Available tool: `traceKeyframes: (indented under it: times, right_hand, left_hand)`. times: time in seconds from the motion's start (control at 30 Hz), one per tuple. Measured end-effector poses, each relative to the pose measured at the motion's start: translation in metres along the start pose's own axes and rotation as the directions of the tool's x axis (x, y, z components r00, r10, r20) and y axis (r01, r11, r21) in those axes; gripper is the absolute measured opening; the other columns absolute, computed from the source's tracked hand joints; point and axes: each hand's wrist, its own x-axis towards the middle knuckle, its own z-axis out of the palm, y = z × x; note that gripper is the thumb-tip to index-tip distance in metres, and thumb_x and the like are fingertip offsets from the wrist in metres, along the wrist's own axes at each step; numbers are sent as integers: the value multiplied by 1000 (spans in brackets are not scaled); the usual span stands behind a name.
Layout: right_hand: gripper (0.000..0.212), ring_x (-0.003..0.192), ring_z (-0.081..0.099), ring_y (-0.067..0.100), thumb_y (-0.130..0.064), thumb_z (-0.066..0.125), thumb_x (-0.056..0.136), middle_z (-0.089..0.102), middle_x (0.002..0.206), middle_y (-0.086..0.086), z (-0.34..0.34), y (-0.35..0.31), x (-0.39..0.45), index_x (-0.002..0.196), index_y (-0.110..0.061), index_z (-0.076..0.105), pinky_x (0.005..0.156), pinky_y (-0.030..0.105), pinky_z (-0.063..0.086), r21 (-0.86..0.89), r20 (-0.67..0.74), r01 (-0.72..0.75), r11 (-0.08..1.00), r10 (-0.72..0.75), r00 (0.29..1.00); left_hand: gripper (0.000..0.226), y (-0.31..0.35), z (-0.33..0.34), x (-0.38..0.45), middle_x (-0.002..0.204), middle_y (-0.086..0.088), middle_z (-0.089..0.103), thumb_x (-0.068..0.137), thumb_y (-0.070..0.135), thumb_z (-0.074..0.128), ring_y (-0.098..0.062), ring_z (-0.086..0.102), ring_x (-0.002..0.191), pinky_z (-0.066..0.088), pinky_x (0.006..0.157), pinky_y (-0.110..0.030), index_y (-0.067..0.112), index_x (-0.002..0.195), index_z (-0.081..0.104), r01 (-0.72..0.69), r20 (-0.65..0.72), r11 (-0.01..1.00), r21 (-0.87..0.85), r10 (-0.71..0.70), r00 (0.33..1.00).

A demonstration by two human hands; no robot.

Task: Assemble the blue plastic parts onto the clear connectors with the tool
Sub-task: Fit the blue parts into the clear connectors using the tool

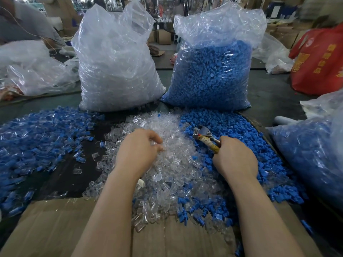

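Observation:
A heap of clear connectors (176, 164) lies in the middle of the table. My left hand (138, 151) rests on top of it, fingers curled into the clear pieces; whether it holds one I cannot tell. To the right spreads a heap of loose blue parts (250, 145). My right hand (234, 156) grips the taped handles of a metal plier-like tool (204, 135), whose jaws point up-left over the blue heap. A pile of assembled blue-and-clear pieces (37, 138) covers the table at the left.
Two tall plastic bags stand behind the heaps, one of clear connectors (117, 71), one of blue parts (211, 75). Another bag of blue pieces (311, 156) lies at the right. Cardboard (55, 229) covers the near edge. A red bag (319, 60) sits far right. A person's sleeve (24, 25) shows far left.

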Motion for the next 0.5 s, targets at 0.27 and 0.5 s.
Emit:
traceKeyframes:
  times: [0.27,0.5]
  right_hand:
    - [14,55,40,16,-22,60,87,46,67,-1,-3,0,0,86,-20,46,45,28,23,156,-93,-5,988,20,996]
    - [12,66,49,14,-22,59,89,54,75,-8,-1,-6,6,91,-29,50,54,32,35,497,-74,44,867,-8,997]
  left_hand:
    - [9,8,0,-1,75,14,68,89,27,69,0,62,67,44,57,-19,30,81,68,-44,-118,964,-263,13,993]
    - [7,22,2,-6,75,8,75,88,14,71,-24,73,81,61,77,-43,16,87,64,-9,-22,808,-589,-5,1000]
